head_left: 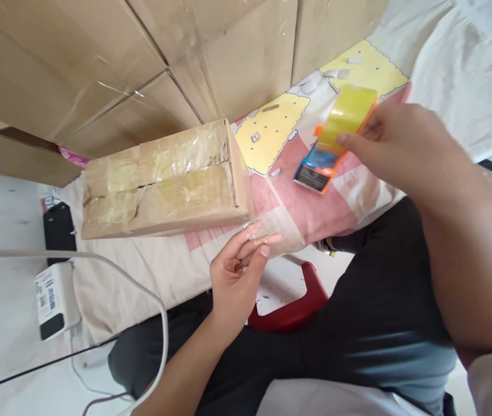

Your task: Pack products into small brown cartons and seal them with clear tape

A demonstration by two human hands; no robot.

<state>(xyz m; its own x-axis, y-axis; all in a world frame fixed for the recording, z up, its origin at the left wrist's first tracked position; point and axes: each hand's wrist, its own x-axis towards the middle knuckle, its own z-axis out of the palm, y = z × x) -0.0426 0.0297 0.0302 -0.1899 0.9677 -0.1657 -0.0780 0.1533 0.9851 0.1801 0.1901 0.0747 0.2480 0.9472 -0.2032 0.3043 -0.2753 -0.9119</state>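
Observation:
My right hand (pixel 395 138) grips an orange and blue tape dispenser (pixel 315 167) loaded with a wide yellowish roll of tape (pixel 350 115). It is raised above the cloth and slightly blurred. My left hand (pixel 241 268) is in front of the carton, thumb and fingers drawn together on a thin, clear piece of tape (pixel 252 223) that glints at the fingertips. How far this piece reaches is hard to make out. Just behind my left hand lies a brown cardboard carton (pixel 185 188), its top seam and end covered with strips of yellowish tape.
Large stacked cartons (pixel 237 63) form a wall at the back. Paper scraps (pixel 276 172) are scattered over the patterned cloth (pixel 310 211). At left are a white labelled device (pixel 57 300), a black flat object (pixel 58 228) and a looping white cable (pixel 159 306). A red stool (pixel 315 294) shows below.

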